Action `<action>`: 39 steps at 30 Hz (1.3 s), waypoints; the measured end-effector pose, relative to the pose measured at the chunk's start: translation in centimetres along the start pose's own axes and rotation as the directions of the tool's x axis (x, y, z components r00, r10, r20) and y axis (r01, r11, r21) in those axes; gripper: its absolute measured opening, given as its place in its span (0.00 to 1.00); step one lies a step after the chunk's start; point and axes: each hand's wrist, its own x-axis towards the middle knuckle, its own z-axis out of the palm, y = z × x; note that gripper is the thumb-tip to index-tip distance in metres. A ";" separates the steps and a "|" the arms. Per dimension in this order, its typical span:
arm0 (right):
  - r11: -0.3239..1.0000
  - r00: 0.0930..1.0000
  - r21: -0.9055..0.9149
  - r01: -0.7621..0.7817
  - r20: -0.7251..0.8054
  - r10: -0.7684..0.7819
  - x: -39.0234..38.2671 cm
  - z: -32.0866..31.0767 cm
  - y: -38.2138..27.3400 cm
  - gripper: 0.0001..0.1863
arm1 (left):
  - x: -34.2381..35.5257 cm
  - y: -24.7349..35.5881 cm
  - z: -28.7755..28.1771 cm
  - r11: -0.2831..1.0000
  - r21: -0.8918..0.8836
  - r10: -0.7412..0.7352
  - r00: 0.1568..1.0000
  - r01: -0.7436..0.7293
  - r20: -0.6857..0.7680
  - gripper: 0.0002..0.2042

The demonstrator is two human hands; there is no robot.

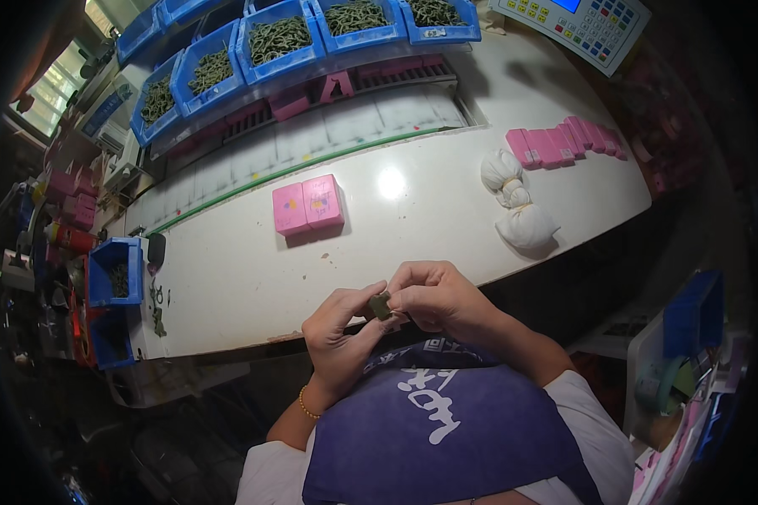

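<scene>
At the table's near edge, my hands meet around a small dark green piece (380, 306) with a flat, squarish face. My left hand (337, 326) pinches it between thumb and fingers from the left. From the right, the bent fingers of my right hand (443, 296) close on its edge, and the fingertips partly cover it. What exactly the piece is, I cannot make out. Beyond my hands, two pink blocks (291, 210) with small coloured marks lie side by side on the white tabletop (227, 278).
Blue bins (279, 42) full of thin green pieces line the back. A white tied cloth bag (526, 225) lies right, below a row of pink blocks (556, 143). A keypad machine (577, 25) stands far right. Another blue bin (116, 273) hangs at the left edge.
</scene>
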 end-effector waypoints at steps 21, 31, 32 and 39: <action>1.000 1.000 0.024 0.009 -0.008 -0.009 0.4 -0.2 0.8 0.03 | -0.1 -0.1 0.0 1.000 -0.011 -0.024 1.000 0.024 0.008 0.20; 1.000 0.999 -0.025 0.014 -0.035 -0.015 -0.2 0.1 0.2 0.05 | 0.0 0.2 0.0 0.999 -0.016 -0.031 0.999 0.031 0.009 0.20; 1.000 0.999 -0.026 0.013 -0.034 -0.014 -0.3 0.1 0.1 0.05 | 0.0 0.3 0.0 0.999 -0.022 -0.039 0.999 0.039 0.008 0.20; 0.779 0.945 -0.591 0.210 -0.082 -0.317 -0.5 -0.3 2.3 0.04 | -0.3 1.0 -1.2 0.889 -0.338 -0.347 0.936 0.308 -0.061 0.19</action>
